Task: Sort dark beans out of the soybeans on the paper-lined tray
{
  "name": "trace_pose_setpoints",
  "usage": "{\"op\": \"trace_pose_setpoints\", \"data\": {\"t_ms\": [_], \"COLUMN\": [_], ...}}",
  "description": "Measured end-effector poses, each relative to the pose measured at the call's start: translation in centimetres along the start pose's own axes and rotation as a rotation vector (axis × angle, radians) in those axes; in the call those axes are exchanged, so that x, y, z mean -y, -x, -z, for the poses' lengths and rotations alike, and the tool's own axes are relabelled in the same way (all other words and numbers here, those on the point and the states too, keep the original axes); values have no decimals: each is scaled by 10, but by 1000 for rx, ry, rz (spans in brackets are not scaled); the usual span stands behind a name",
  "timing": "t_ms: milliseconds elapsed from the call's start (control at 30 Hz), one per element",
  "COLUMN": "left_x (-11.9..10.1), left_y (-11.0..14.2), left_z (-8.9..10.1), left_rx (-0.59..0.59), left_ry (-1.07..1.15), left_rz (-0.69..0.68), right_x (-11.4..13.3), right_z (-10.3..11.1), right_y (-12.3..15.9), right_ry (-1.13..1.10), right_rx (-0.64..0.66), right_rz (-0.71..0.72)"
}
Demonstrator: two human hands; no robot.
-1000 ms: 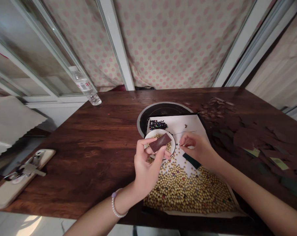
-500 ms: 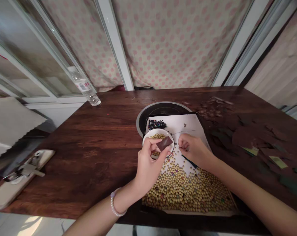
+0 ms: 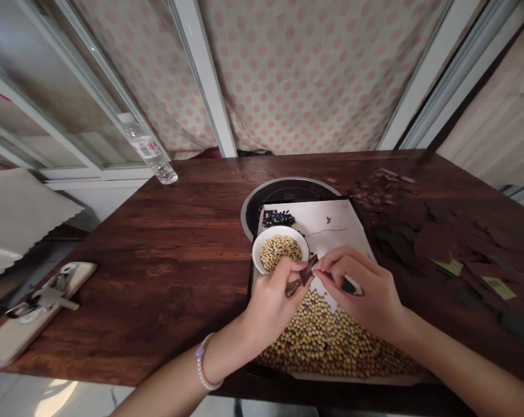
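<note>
My left hand [image 3: 275, 295] wears a pearl bracelet and pinches a small dark brown flat piece [image 3: 307, 271] between thumb and fingers, just off the near right rim of a white bowl [image 3: 256, 255]. Yellowish round beads [image 3: 279, 250] lie in that bowl. My right hand [image 3: 363, 286] is closed in a pinch at the right edge of the brown piece; what its fingertips grip, if anything, is too small to make out. Partly hidden under this hand is a dark green piece [image 3: 350, 285]. Many more yellowish beads [image 3: 331, 341] with a few coloured ones cover the near part of a white-lined tray [image 3: 326, 209].
Dark beads [image 3: 278, 218] fill the tray's far left corner. Behind it shows a round black plate [image 3: 262, 197]. Brown and green scraps [image 3: 439, 246] spread across the right of the table. At left are a plastic bottle [image 3: 151, 152] and keys [image 3: 53, 295] on a pale case [image 3: 10, 341].
My left hand has brought the brown piece right and down from over the bowl, turning it. My right hand has come to its edge. The beads in the bowl now show more fully.
</note>
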State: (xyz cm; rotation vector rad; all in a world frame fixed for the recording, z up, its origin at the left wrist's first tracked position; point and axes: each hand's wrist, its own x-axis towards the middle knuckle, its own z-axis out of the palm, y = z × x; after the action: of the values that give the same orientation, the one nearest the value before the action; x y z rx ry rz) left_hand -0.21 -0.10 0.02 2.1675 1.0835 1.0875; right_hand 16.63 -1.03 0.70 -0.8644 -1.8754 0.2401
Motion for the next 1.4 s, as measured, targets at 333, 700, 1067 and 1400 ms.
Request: {"op": "trace_pose_setpoints", "data": {"t_ms": [333, 700, 1067, 1400], "left_x": [-1, -2, -1, -2], "left_y": [1, 2, 2, 1], "left_z": [1, 1, 1, 1], "left_rx": [32, 47, 58, 56], "left_ry": [30, 61, 57, 47], "left_rz": [-14, -64, -82, -84], "right_x": [3, -1, -1, -1], "right_z": [1, 1, 0, 1], "right_y": [0, -1, 1, 2], "right_ry": [-36, -135, -19, 24], "right_rx": [3, 11, -17, -30], "right_rz": [-42, -172, -47, -43]}}
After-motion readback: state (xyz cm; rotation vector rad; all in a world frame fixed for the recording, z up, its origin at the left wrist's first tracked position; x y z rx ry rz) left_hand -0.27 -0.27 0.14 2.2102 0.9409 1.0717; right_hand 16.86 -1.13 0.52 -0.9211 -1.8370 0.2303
